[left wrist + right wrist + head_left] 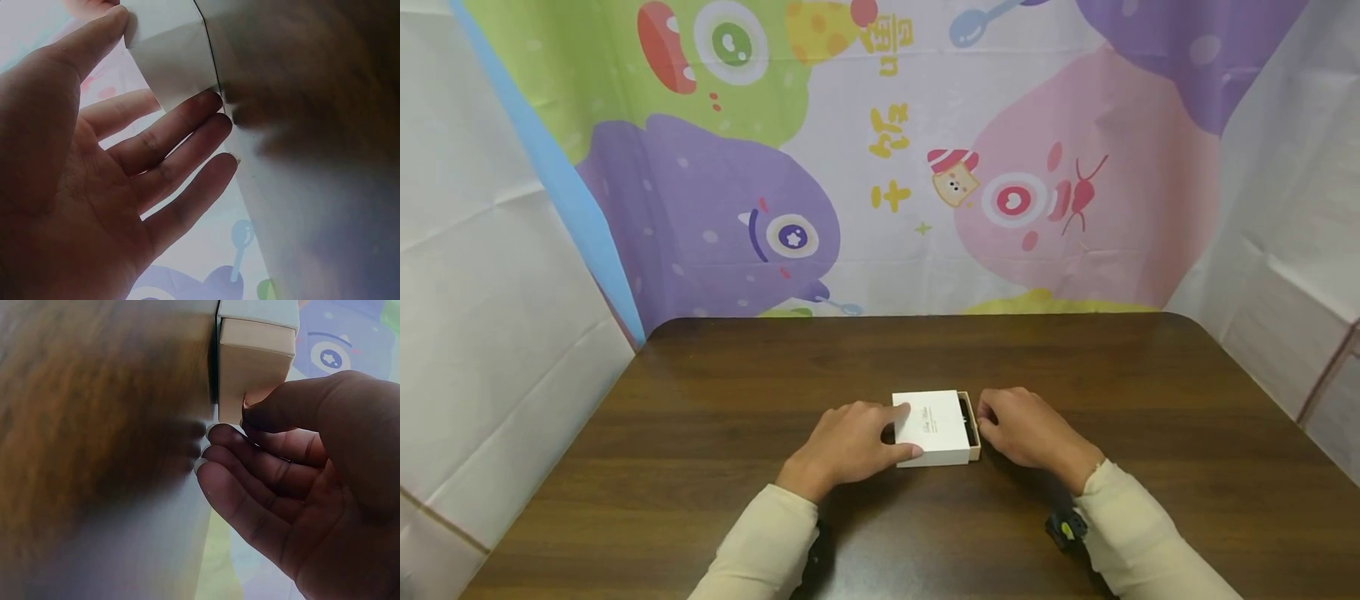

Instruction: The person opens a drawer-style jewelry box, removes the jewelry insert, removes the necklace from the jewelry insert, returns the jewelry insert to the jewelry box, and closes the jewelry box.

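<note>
A white cardboard box (936, 437) with small print on its lid lies on the table. From its right end a beige inner drawer (975, 452) sticks out a little, showing something black (969, 423) inside. My left hand (850, 442) grips the box's left end, thumb at the near corner and index finger toward the far one; its other fingers extend loosely beneath in the left wrist view. At the drawer's end face, my right hand (1030, 429) pinches with thumb and index finger; what lies between those fingertips is hidden. Its other fingers curl loosely near the tabletop.
The dark brown wooden table (737, 358) reaches back to a cartoon-printed curtain (895, 267). White sheets (497, 275) hang along both sides. A small black device (1065, 529) is strapped at the right wrist.
</note>
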